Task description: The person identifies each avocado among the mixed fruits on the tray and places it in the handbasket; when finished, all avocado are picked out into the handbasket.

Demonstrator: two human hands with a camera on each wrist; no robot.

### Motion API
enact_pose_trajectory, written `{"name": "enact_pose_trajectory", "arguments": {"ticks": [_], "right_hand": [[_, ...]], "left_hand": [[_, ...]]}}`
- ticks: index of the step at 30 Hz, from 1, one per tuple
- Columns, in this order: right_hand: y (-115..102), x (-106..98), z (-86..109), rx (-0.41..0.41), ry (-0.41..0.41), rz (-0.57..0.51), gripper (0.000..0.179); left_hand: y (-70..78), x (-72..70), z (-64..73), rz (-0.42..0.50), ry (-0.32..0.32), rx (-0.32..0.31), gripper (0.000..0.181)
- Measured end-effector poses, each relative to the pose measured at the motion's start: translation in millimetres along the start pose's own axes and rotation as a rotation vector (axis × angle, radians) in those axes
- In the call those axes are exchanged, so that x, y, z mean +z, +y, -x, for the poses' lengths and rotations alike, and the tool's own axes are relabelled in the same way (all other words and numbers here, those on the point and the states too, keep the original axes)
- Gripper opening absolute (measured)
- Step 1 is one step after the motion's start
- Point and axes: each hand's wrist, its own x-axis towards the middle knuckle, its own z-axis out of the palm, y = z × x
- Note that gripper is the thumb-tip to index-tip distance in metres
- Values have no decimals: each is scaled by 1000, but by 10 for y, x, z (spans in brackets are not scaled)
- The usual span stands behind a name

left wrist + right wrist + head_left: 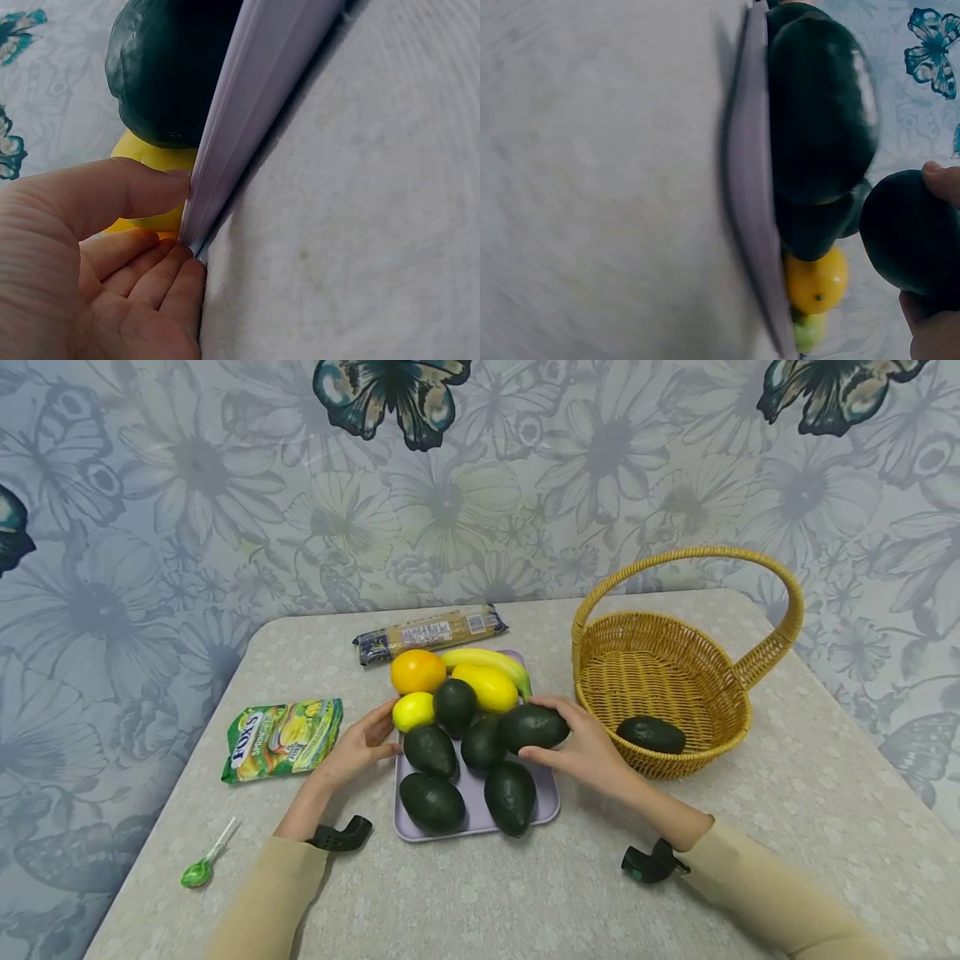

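Observation:
In my right hand (588, 752) is a dark green avocado (534, 728), gripped between thumb and fingers above the right side of a lilac tray (551, 802). The right wrist view shows the same avocado (911, 232) lifted clear of the others. My left hand (358, 750) rests at the tray's left edge, its thumb and fingertips touching the outer wall (232, 127). On the tray lie several more avocados (432, 802), a lemon (413, 712), an orange (417, 672), a larger yellow fruit (487, 687) and a banana (480, 657).
To the right stands a wicker basket (738, 727) with a tall handle and one avocado (651, 734) inside. Behind the tray lies a pack of pasta (431, 633). A green candy bag (283, 739) and a green lollipop (198, 872) lie at the left.

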Motion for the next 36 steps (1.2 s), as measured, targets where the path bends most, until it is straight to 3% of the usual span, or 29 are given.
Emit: {"name": "enact_pose_trajectory", "arguments": {"ticks": [7,12,15,19,25,30,36], "right_hand": [[-211,-410,-73,-84,-8,1,67],[-184,-800,-131,-141,-21,48,66],[-64,-1001,-140,-120,-19,21,65],[136,-1169,-135,-13,-14,-8,66],[469,-1244,-132,155,-64,19,63],[668,-1203,-149,136,-135,79,65],[751,-1130,-195,149,-209,127,70]], "left_hand": [[6,8,-2,14,0,-7,79],[19,5,-1,7,0,-2,79],[29,4,-1,-6,2,-3,79],[39,4,8,-11,8,-16,80],[31,7,8,-2,4,-23,79],[34,16,3,-3,2,-25,79],[29,25,-2,-2,5,-22,79]]}}
